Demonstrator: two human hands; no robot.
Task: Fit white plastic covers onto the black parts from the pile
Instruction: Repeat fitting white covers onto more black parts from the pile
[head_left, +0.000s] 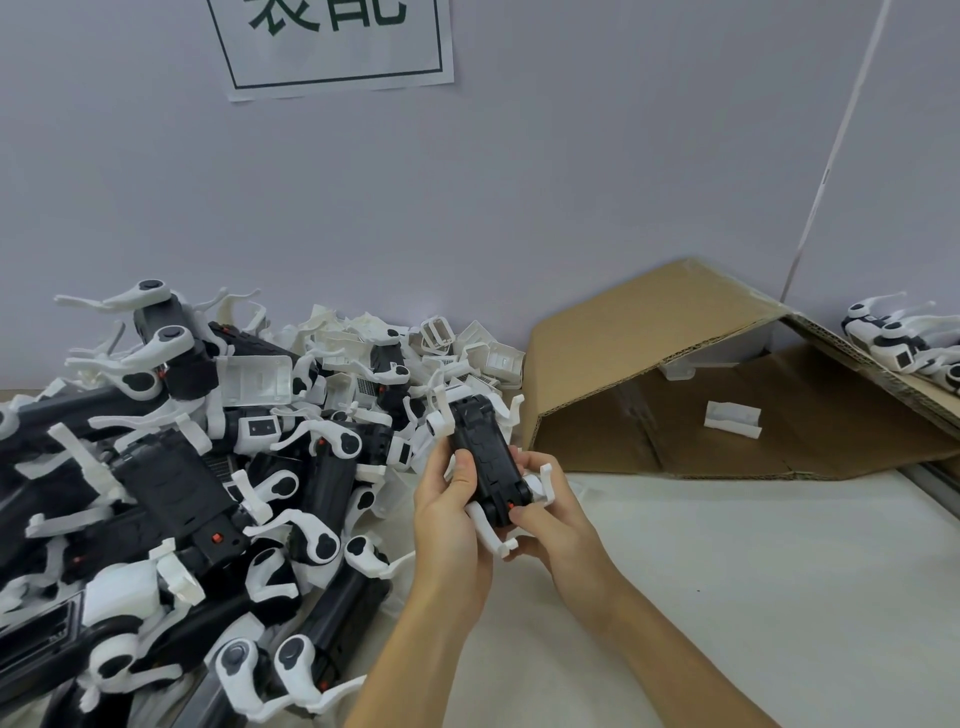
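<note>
A black part with white curved arms at both ends is held over the white table, just right of the pile. My left hand grips its left side, thumb across the black body. My right hand holds the near end, thumb by a small red button. A big pile of black parts with white arms fills the left of the table. Loose white covers lie heaped at the back of the pile, against the wall.
A cardboard box lies on its side at the right back, with one white cover inside. Several more black-and-white parts sit at the far right edge. A paper sign hangs on the grey wall.
</note>
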